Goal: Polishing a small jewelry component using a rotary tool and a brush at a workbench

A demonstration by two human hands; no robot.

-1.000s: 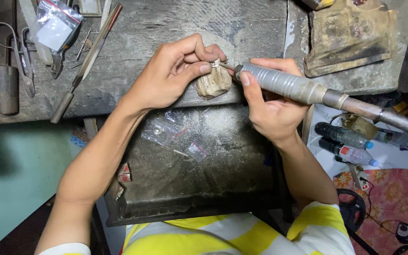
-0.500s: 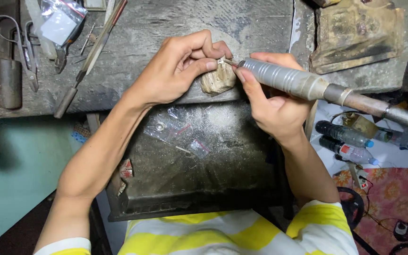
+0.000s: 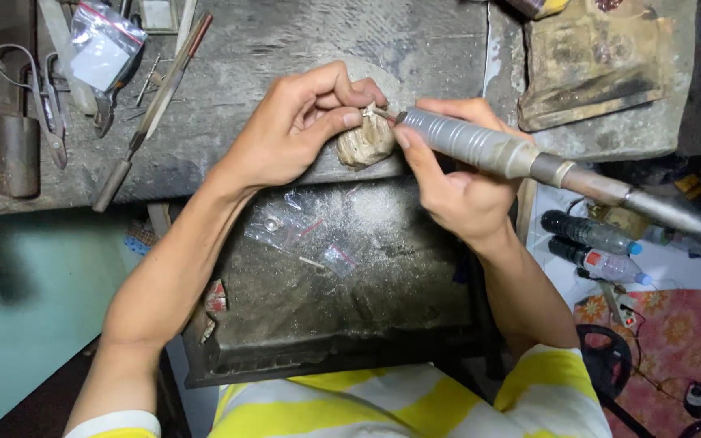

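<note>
My left hand (image 3: 298, 130) pinches a tiny silver metal piece (image 3: 369, 109) between thumb and fingers, resting it on a worn wooden peg (image 3: 364, 144) at the bench edge. My right hand (image 3: 448, 182) grips a grey metal rotary handpiece (image 3: 480, 146) like a pen. Its tip touches the small piece. A thick flexible shaft (image 3: 651, 212) runs from the handpiece off to the right.
A dusty metal catch tray (image 3: 350, 308) with small clear plastic bags (image 3: 285, 229) sits below the bench. Files (image 3: 152, 109), pliers (image 3: 42, 97) and a bagged item (image 3: 103, 53) lie at upper left. Two plastic bottles (image 3: 594, 247) lie on the floor at right.
Both hands and the handpiece sit slightly lower in view; the tool tip stays against the small piece on the peg.
</note>
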